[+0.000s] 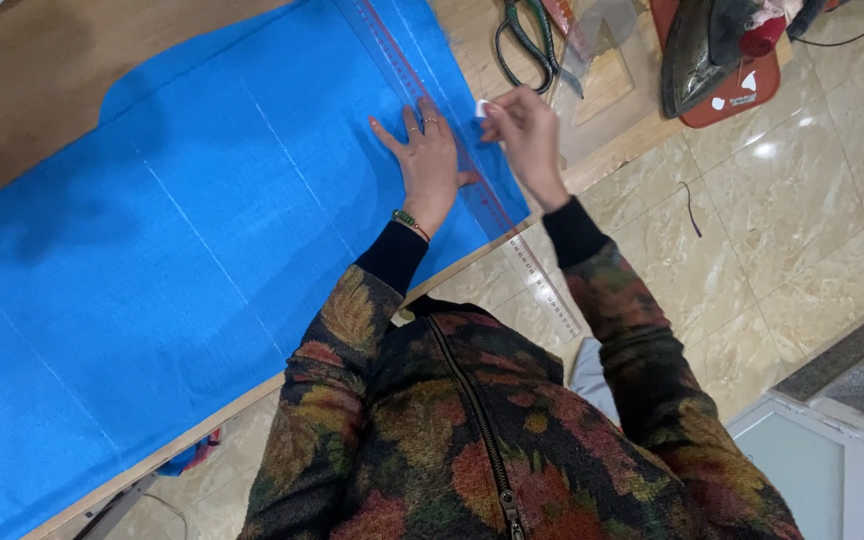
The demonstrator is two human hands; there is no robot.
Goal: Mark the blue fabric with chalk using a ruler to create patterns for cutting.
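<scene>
1. Bright blue woven fabric point(182, 240) lies spread flat over the pale wooden table point(42, 60). It covers most of the top; its long axis runs from near-left to far-right. Several thin chalk lines cross it.
2. Long clear plastic ruler with red markings point(512, 235) lies on the fabric near its right edge. Its long axis runs from the far centre toward the near right, and its near end overhangs the table edge above the marble-tile floor point(812, 200).
3. Left hand point(430, 160): fully open, palm down, fingers spread, pressing flat on the fabric with the thumb side touching the ruler. It grips nothing.
4. Right hand point(524, 130): fingers pinched closed on a small white piece of chalk point(482, 107), held just above the ruler's edge, just beside the left hand.
5. Key relation: the ruler runs between the two hands. The right hand is the nearer one to its right edge.
6. Room: open fabric to the left; table edge close on the right.
7. Far right on the table: dark-handled scissors point(527, 40), clear plastic square point(602, 60), dark iron point(697, 50) on a red-brown pad point(742, 95).
</scene>
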